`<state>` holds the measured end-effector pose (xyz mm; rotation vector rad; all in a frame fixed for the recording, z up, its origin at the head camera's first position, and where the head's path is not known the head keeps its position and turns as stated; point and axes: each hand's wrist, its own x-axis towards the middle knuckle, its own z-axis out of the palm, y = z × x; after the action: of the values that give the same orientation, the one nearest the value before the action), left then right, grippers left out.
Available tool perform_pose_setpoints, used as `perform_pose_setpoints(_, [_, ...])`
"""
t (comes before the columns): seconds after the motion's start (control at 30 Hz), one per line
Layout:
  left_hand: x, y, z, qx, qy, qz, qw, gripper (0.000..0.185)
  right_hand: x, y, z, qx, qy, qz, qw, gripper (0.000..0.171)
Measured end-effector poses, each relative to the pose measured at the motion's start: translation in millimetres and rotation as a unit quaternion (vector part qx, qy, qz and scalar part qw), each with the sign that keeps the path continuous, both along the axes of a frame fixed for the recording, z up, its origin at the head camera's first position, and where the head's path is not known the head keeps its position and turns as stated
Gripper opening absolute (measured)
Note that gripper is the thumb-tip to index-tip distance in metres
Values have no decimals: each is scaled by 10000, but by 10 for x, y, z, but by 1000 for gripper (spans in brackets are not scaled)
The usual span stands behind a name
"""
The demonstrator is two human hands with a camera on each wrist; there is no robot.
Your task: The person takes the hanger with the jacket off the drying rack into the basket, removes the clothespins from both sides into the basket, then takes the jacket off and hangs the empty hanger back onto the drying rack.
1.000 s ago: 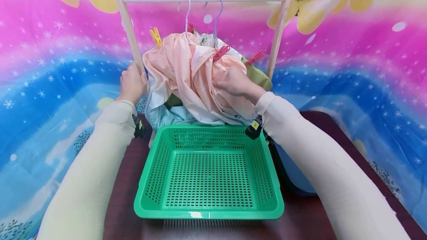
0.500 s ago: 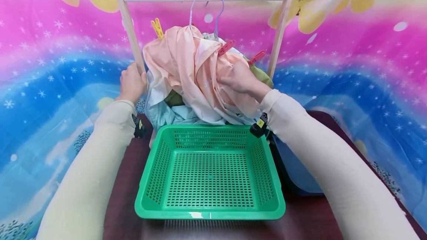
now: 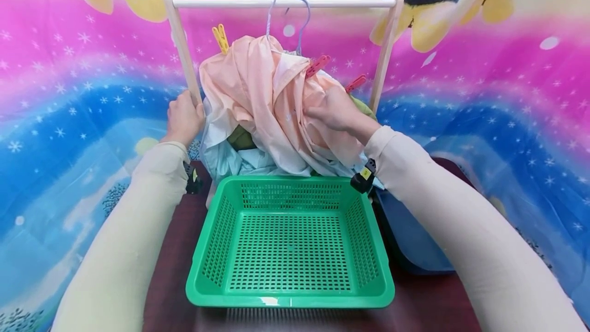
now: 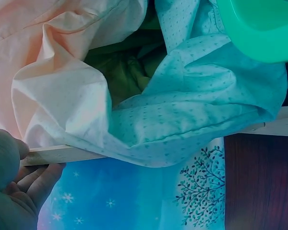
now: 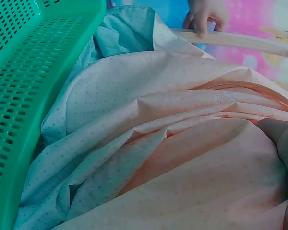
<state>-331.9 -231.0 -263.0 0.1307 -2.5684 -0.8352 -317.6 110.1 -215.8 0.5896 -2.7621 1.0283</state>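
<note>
My left hand (image 3: pixel 183 117) grips the left post of a wooden clothes rack (image 3: pixel 183 50); in the left wrist view the thumb lies above the post (image 4: pixel 62 155) and the fingers below. My right hand (image 3: pixel 338 111) holds a fold of a peach garment (image 3: pixel 258 81), its fingertips hidden in the cloth. This garment hangs on a white hanger (image 3: pixel 269 9), whose hook rises above the rail. A yellow clothespin (image 3: pixel 220 39) and a red clothespin (image 3: pixel 317 66) clip its shoulders. Behind it, a lilac hanger (image 3: pixel 304 22) hooks over the rail, its garment mostly covered.
A green perforated basket (image 3: pixel 290 300) stands in front of the rack. A dark blue bin (image 3: pixel 415 234) is to its right, partly under my right sleeve. Light blue cloth (image 3: pixel 258 160) bunches behind the basket. Another red clothespin (image 3: pixel 356 83) sits on green cloth at right.
My right hand has moved slightly right with the peach garment. The white hanger has gone up and right, its hook now higher over the rail. My left hand stays on the post.
</note>
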Motion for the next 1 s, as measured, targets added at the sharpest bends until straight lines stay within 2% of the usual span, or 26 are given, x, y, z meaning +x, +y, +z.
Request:
perform_pose_setpoints(0.13, [0,-3,-14,-15,46,15,10000,34,4,8,-14,-73,48,30,10000,30])
perform_pose_setpoints(0.27, [6,-6,-18,-21,91,-8,10000,33,35,28,-39,-208,218,172,9994,37])
perform_pose_setpoints(0.5, [6,-11,-5,-102,220,9,9997,29,90,79,-84,-193,470,185,9985,32])
perform_pose_setpoints(0.6, [6,-11,10,-130,193,19,9997,29,121,126,-98,-195,509,132,9984,55])
perform_pose_setpoints(0.67, [13,-10,20,-96,144,10,9998,29,145,168,-107,-166,498,45,9986,64])
perform_pose_setpoints(0.73, [15,-9,27,-98,121,4,9999,29,164,209,-114,-106,478,-33,9988,58])
perform_pose_setpoints(0.83, [17,-18,24,-140,161,15,9998,29,179,270,-127,31,484,-129,9987,31])
perform_pose_setpoints(0.87, [18,-19,23,-154,173,11,9997,29,178,289,-133,80,502,-138,9986,29])
perform_pose_setpoints(1.0, [19,-27,23,-174,210,7,9996,31,197,373,-147,71,543,-17,9985,40])
